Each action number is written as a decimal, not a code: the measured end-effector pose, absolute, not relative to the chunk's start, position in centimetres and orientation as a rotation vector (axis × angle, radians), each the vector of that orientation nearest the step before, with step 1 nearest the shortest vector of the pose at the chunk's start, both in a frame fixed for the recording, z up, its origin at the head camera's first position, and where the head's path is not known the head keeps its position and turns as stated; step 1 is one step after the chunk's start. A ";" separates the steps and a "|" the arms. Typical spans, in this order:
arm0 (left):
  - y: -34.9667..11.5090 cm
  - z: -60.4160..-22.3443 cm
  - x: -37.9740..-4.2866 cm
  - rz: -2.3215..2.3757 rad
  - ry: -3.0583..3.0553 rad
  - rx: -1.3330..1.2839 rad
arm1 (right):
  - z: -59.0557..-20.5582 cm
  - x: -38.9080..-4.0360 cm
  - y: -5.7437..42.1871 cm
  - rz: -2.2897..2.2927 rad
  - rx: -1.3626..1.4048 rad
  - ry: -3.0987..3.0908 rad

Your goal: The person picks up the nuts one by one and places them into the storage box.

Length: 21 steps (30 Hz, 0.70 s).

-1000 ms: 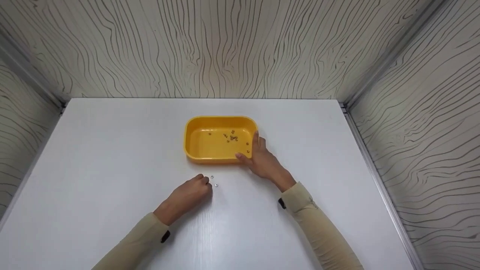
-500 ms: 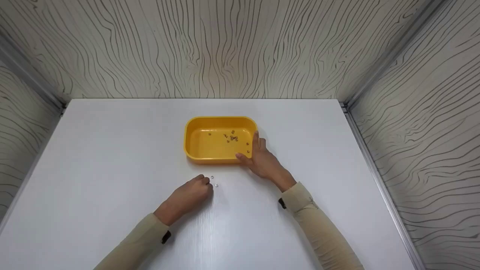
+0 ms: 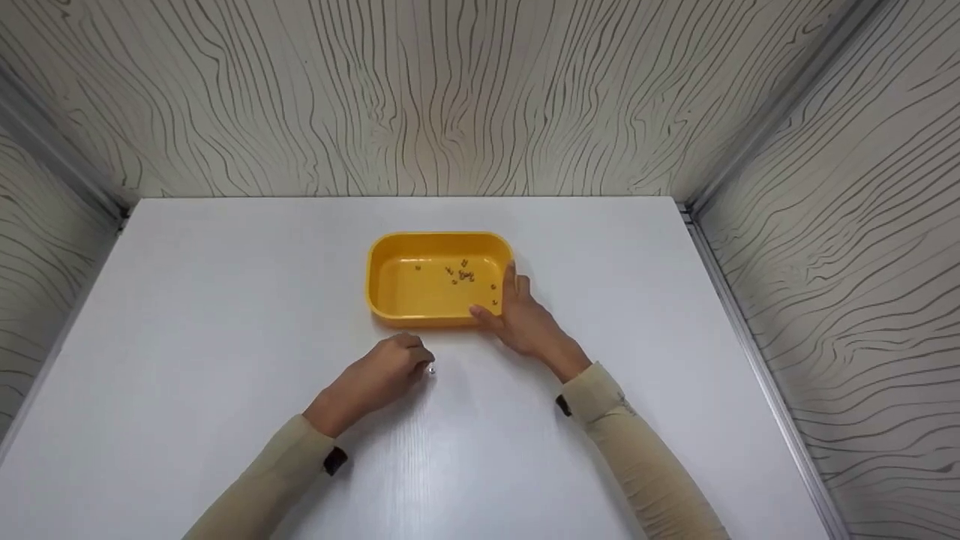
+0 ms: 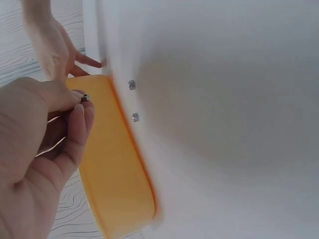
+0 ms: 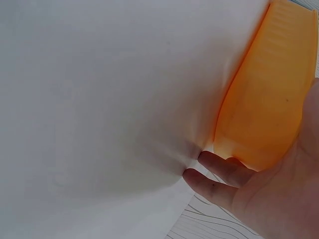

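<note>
My left hand (image 3: 386,373) is just in front of a yellow plastic bin (image 3: 409,322). In the left wrist view its thumb and forefinger pinch a small metal nut (image 4: 85,98). Two more silvery nuts, an upper nut (image 4: 132,84) and a lower nut (image 4: 135,117), lie on the white table beside the bin. My right hand (image 3: 527,324) holds the bin's near right corner, thumb over the front rim and forefinger along the right rim. In the right wrist view its other fingers (image 5: 212,191) reach down past the corner to the tabletop.
Several small nuts (image 3: 465,275) are scattered on the bin's floor, mostly toward its right half. The white table (image 3: 225,300) is bounded by a wood-grain patterned wall (image 3: 450,97) behind and similar panels at both sides.
My left hand has lifted a little and shifted slightly up and right, now overlapping where one loose nut showed. The right hand and the bin stay nearly in place.
</note>
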<state>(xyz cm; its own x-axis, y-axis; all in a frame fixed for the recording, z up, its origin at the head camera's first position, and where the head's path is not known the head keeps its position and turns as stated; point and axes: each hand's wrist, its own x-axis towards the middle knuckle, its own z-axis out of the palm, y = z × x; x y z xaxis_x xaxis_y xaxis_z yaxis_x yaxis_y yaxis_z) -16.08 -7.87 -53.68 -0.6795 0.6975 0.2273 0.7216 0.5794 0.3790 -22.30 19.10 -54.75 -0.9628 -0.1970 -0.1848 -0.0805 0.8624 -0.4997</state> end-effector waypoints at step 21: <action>-7.6 -50.4 -21.2 -1.345 -2.786 -0.754 | -54.7 -22.4 19.0 -0.688 -0.235 2.813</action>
<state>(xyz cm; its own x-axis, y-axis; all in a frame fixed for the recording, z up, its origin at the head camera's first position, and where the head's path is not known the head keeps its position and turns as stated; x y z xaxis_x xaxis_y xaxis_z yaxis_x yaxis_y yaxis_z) -21.20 -7.65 -50.37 -0.8869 0.4325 0.1622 0.3960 0.5312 0.7490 -22.44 19.03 -54.71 -0.9593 -0.2100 -0.1889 -0.0990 0.8763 -0.4714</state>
